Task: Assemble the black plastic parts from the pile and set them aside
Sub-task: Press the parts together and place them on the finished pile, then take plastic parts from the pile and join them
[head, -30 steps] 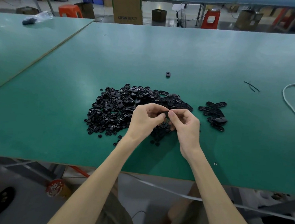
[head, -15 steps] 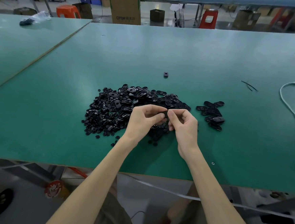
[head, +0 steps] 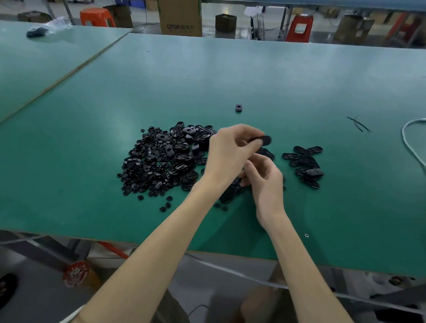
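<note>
A pile of small black plastic parts [head: 161,162] lies on the green table [head: 239,74], with oval plates and round buttons mixed. My left hand [head: 229,153] is raised over the pile's right edge and pinches a black oval part [head: 260,139] by its fingertips. My right hand [head: 266,181] hangs lower, over the pile, fingers curled; whether it holds anything is hidden. To the right sits a smaller heap of black oval pieces [head: 304,164], set apart from the pile.
A single black part [head: 239,108] lies alone farther back. Thin black ties [head: 359,124] and a white cable [head: 416,152] lie at the right. A small screw [head: 306,235] sits near the front edge. Boxes and red stools stand beyond the table.
The hands were joined together over the pile; now they have parted. My left hand has lifted up and to the right with the oval part, and my right hand has dropped lower.
</note>
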